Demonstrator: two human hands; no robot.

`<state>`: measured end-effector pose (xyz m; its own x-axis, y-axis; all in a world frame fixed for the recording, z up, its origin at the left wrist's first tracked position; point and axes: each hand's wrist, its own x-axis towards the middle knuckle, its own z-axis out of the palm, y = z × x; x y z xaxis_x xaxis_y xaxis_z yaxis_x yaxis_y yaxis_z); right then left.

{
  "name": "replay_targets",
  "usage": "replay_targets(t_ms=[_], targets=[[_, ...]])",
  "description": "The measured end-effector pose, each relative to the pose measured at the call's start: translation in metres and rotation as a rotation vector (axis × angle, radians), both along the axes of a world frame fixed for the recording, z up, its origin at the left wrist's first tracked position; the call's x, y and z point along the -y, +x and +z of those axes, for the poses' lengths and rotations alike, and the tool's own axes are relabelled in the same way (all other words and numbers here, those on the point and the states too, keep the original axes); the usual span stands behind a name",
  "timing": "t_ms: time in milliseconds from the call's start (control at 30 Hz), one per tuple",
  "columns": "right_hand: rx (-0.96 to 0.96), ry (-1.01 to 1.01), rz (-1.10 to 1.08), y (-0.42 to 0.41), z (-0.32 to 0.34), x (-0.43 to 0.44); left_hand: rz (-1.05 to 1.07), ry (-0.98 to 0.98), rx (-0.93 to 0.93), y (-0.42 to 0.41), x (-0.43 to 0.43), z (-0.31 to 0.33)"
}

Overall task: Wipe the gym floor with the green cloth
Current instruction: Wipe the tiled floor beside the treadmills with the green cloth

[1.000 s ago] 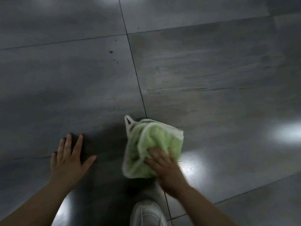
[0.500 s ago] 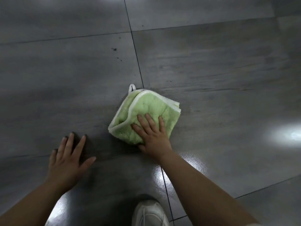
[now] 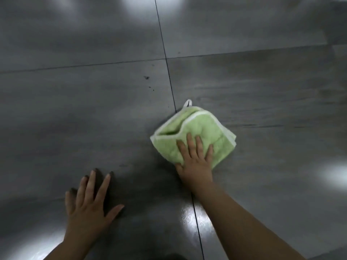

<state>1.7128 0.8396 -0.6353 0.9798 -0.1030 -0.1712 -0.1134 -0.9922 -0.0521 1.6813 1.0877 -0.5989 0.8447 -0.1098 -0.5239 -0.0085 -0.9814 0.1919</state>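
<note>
Head view is taking in the dark grey gym floor, whose large glossy rectangular tiles are showing faint streaks and pale patches of reflected light, with thin black grout lines running between them. The soft, plush green cloth, folded into a thick rough square with white trim, is lying on the floor just right of one grout line. The right hand is pressing flat on the cloth's near half, fingers straight and slightly apart, hiding that corner. The left hand is resting flat on the bare floor, well apart from the cloth, fingers spread wide, their tips blurring into shadow. Both forearms are being cut off by the bottom edge. Small dark specks are dotting one tile. A small white loop is sticking out from the cloth's far corner.
</note>
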Motion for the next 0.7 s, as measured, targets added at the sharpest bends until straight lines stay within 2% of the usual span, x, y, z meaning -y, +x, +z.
replay_targets(t_ms=[67,167,233,300,400,467,533,567,633,667,700], targets=[[0.006,0.0,-0.071,0.048,0.012,-0.01,0.02,-0.079,0.09,0.009,0.01,0.005],[-0.226,0.18,-0.001,0.057,0.018,-0.004,-0.056,-0.091,0.09,0.03,0.037,0.007],[-0.075,0.106,0.16,0.03,0.018,0.018,-0.143,-0.1,0.04,0.036,0.058,0.003],[-0.022,0.012,0.132,-0.014,0.008,0.052,-0.208,-0.1,0.008,0.037,0.075,-0.005],[-0.09,0.096,-0.181,-0.12,0.003,0.098,-0.217,-0.054,-0.071,0.033,0.084,-0.01],[-0.06,0.152,-0.427,-0.199,0.012,0.112,-0.229,-0.019,-0.1,0.035,0.088,-0.006],[0.02,0.141,-0.713,-0.241,0.012,0.109,-0.222,0.052,-0.18,0.036,0.09,-0.003],[0.07,0.13,-0.94,-0.24,0.011,0.101,-0.206,0.06,-0.198,0.037,0.092,-0.001],[0.074,0.241,-1.382,-0.195,0.018,0.081,-0.197,0.056,-0.181,0.037,0.095,0.0],[0.047,0.289,-1.494,-0.163,0.02,0.071,-0.199,0.052,-0.164,0.035,0.095,0.0],[0.023,0.29,-1.478,-0.136,0.018,0.059,-0.183,0.035,-0.151,0.035,0.094,0.0]])
